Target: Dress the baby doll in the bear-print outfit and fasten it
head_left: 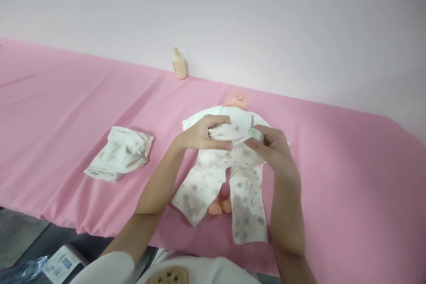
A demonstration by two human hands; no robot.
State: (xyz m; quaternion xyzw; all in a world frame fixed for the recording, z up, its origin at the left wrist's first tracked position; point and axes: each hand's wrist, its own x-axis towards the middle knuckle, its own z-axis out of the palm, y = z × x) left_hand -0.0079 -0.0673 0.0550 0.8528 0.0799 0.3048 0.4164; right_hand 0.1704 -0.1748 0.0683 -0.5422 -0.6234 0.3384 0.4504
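A baby doll (237,100) lies on its back on a pink sheet, wearing a white top (237,116). Small printed baby trousers (248,195) are spread over its lower body, legs toward me, and the doll's feet (219,206) show between the trouser legs. My left hand (208,133) grips the waistband on its left side, thumb in front and fingers behind. On the other side, my right hand (271,144) pinches the same waistband. The waistband is lifted a little between my hands. The doll's middle is hidden behind the trousers.
A folded printed cloth garment (121,153) lies to the left on the pink sheet (349,186). A pump bottle (179,64) stands at the back by the white wall (233,22). Below the front edge are a white box (63,264) and clear plastic (28,270).
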